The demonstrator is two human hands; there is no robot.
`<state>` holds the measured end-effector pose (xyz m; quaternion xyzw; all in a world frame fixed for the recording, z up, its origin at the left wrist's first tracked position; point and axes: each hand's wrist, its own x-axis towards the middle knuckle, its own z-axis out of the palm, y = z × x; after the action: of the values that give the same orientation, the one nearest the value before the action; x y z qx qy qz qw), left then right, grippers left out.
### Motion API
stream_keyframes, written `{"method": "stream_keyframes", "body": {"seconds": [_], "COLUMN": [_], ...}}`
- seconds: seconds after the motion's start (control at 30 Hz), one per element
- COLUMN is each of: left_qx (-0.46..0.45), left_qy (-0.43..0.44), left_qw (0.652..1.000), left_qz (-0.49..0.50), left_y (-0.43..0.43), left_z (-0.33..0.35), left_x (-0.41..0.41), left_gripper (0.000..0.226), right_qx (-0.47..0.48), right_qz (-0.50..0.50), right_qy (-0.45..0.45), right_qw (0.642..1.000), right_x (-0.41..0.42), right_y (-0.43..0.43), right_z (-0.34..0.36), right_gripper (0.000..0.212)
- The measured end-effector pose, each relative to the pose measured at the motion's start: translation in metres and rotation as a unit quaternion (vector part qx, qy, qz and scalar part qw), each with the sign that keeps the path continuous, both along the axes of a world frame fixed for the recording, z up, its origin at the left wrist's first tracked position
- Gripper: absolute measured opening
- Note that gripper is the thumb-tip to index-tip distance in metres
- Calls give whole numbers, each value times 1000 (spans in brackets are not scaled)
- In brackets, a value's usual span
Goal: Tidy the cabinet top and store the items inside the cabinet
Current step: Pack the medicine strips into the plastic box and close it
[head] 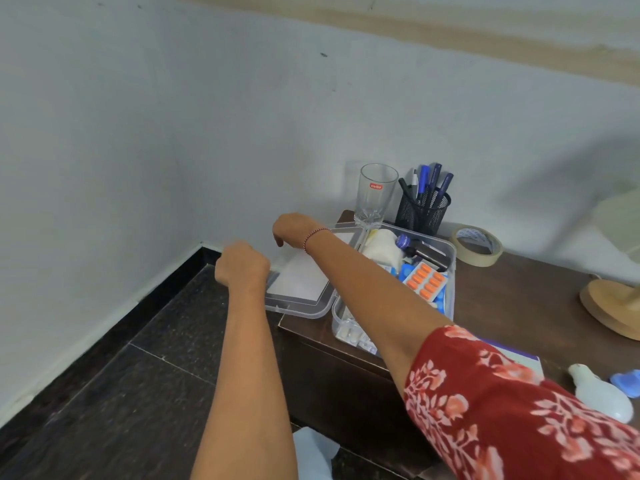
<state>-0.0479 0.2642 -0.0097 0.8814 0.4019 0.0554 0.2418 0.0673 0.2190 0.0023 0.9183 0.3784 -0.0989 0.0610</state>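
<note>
A clear plastic box [450, 258] sits on the left end of the dark wooden cabinet top [512, 299]. It holds an orange pill strip [425, 281], white packets and small bottles. Its clear hinged lid [298, 299] lies open to the left, hanging past the cabinet's edge. My left hand [242, 263] is closed on the lid's near left corner. My right hand [294, 227] reaches across the box and curls over the lid's far edge.
Behind the box stand a drinking glass [375, 194] and a black mesh pen holder [422, 211]. A tape roll [478, 245], a wooden disc [613, 306], a white bulb [602, 393] and a blue clip [627, 382] lie to the right. Wall close behind; dark floor on the left.
</note>
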Motion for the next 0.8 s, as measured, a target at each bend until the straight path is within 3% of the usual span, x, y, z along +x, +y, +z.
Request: {"method": "stream_keyframes", "body": {"seconds": [0.1,0.2,0.3,0.43,0.67,0.8], "left_qx": [4,21,39,68,81,86], "left_qy": [-48,-100,-163,-237,-349,-390], "left_qw": [999,994,985,967,933,917], "left_qz": [17,36,41,59,40,-7], "left_y": [7,7,0,-15,-49,-77], "left_z": [12,32,53,79,109,123], "left_x": [-2,-6,-10,-15,-25,-33], "left_gripper": [13,10,18,27,24,22], "right_qx": [49,77,108,163,196,208], "right_qz": [0,12,42,35,32,17], "right_qy": [-1,-27,-64,-88,-151,-205], "right_qw": [999,997,991,982,968,956], "right_x": [2,4,6,3,2,-2], "right_y": [3,3,-6,-26,-78,-110], "right_z": [15,37,61,89,122,136], "right_gripper": [28,8,27,13,32,30]}}
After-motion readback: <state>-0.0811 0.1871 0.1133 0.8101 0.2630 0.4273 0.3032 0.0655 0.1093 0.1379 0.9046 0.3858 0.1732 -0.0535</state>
